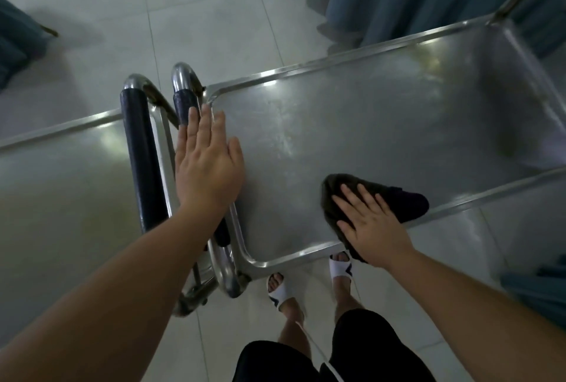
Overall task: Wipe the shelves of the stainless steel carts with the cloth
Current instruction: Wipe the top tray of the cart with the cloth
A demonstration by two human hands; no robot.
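Fingers point(352, 197) flat on cloth point(398, 197), steel shelf point(367, 124), seemingly tiled floor point(214, 29)

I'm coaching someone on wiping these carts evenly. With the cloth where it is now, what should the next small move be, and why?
Probably slide the right hand and the dark cloth away along the shelf toward its far rail. The cloth lies at the near edge under flat fingers, most of the shelf lies beyond it, and the left hand rests over the handle end.

Bare forearms, black shorts point(361, 348) — white slide sandals point(280, 291) with dark marks.
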